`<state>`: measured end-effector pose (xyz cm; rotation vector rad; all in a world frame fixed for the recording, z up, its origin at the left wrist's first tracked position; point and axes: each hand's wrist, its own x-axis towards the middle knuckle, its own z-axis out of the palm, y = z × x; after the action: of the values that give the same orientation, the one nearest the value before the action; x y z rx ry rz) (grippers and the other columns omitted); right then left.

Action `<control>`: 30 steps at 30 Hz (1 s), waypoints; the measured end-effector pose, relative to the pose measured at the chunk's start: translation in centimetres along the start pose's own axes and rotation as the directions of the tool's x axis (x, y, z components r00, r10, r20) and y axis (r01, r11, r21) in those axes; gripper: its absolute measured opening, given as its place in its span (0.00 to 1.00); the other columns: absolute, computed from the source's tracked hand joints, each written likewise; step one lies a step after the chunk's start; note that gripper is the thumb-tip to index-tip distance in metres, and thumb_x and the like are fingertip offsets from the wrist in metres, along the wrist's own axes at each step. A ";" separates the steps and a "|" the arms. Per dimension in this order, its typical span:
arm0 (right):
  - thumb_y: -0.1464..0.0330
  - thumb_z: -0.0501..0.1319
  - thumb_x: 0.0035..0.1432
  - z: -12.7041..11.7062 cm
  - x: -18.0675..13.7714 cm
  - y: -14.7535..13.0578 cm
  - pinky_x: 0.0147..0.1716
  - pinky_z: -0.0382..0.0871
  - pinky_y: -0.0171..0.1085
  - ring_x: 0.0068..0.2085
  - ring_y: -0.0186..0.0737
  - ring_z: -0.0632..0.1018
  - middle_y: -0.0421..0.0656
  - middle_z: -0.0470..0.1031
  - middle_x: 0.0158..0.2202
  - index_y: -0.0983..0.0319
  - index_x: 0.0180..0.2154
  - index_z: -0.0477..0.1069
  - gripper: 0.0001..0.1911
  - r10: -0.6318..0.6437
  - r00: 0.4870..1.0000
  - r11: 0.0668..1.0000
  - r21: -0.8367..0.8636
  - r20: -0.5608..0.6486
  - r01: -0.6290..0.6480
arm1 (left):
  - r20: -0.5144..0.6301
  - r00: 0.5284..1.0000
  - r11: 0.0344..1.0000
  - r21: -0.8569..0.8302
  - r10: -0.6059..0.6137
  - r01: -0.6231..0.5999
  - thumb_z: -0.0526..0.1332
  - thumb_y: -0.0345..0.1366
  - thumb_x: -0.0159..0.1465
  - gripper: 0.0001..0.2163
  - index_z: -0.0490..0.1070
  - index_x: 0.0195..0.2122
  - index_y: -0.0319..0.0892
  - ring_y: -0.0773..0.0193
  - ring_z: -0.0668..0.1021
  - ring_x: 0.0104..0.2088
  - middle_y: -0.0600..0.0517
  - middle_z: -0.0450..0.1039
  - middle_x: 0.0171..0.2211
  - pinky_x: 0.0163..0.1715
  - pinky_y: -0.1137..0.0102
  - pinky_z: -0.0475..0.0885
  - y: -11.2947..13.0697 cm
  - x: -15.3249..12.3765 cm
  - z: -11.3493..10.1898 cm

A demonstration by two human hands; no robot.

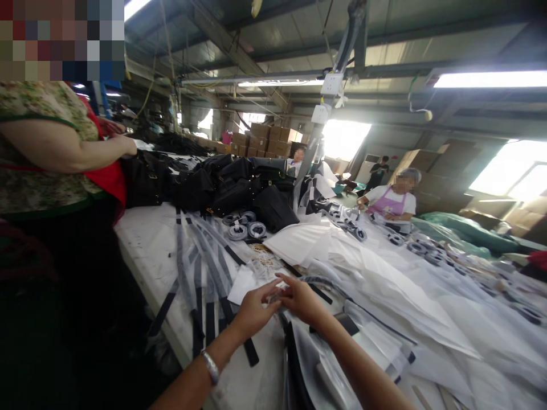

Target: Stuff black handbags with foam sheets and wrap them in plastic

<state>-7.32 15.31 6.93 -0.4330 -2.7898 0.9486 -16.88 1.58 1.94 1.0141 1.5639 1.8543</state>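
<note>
My left hand (253,310), with a silver bracelet on its wrist, and my right hand (302,299) meet over the white table (145,239). Their fingertips pinch together on a small clear plastic-wrapped piece (277,291) that I cannot make out well. Under and around the hands lie black straps in clear sleeves (205,267), a white paper slip (241,283) and white plastic bags (384,285). A black strap in a sleeve runs below my right forearm.
A pile of black bags (231,188) sits at the table's far side, with coiled strap rolls (243,228) before it. A person in a floral top and red apron (55,154) stands at left. Another person in a purple apron (395,199) works across the table. Cardboard boxes (265,139) stack behind.
</note>
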 end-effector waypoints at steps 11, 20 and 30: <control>0.76 0.60 0.41 2.3 0.2 1.3 0.34 0.69 0.37 0.31 0.42 0.79 0.41 0.82 0.27 0.62 0.54 0.76 0.33 0.114 0.985 0.980 0.176 -0.131 -0.090 | -0.067 0.984 0.941 0.308 0.167 -0.139 0.63 0.36 0.61 0.13 0.80 0.47 0.50 0.55 0.79 0.50 0.49 0.80 0.46 0.57 0.58 0.70 0.6 -2.0 1.1; 0.60 0.61 0.55 4.0 -1.3 2.5 0.26 0.68 0.35 0.27 0.40 0.77 0.46 0.82 0.30 0.65 0.44 0.81 0.20 0.224 0.956 0.855 0.509 -0.191 -0.098 | -0.180 0.982 0.986 0.144 -0.057 0.083 0.53 0.45 0.68 0.22 0.69 0.58 0.39 0.57 0.84 0.36 0.40 0.73 0.56 0.31 0.64 0.80 -2.1 -3.7 2.0; 0.53 0.63 0.56 3.8 -2.2 1.8 0.27 0.67 0.34 0.27 0.38 0.75 0.43 0.80 0.29 0.61 0.41 0.83 0.21 0.185 0.962 0.791 0.612 -0.203 -0.023 | -0.066 0.996 0.986 0.151 -0.056 0.066 0.69 0.45 0.54 0.13 0.80 0.34 0.39 0.56 0.79 0.34 0.48 0.81 0.31 0.39 0.66 0.72 -1.0 0.4 -0.5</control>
<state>-5.73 13.79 2.70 -0.5578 -2.0863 1.6045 -17.65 1.80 1.04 0.9712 1.7763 1.7618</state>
